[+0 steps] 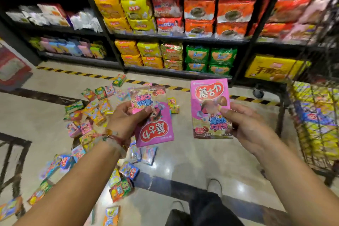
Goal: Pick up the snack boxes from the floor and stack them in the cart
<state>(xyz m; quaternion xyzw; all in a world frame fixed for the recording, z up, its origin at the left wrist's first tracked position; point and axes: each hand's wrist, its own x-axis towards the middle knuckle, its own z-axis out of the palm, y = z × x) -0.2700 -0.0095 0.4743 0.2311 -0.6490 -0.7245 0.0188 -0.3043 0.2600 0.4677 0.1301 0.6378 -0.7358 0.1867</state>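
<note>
My left hand point(126, 117) grips a pink snack box point(156, 130) held upside down above the floor, thumb on its front. My right hand point(245, 124) holds a second pink snack box point(210, 101) upright, thumb pressed on its front face. The two boxes hang side by side, apart from each other. Several small colourful snack boxes point(91, 112) lie scattered on the tiled floor below and left of my hands. The wire cart point(315, 130) stands at the right edge with yellow and blue packs inside.
Black shelves point(117, 53) full of snack bags run across the back, with a yellow-black hazard strip on the floor before them. My shoes point(214, 187) and dark trousers show at the bottom. A black frame point(11, 161) stands at the left.
</note>
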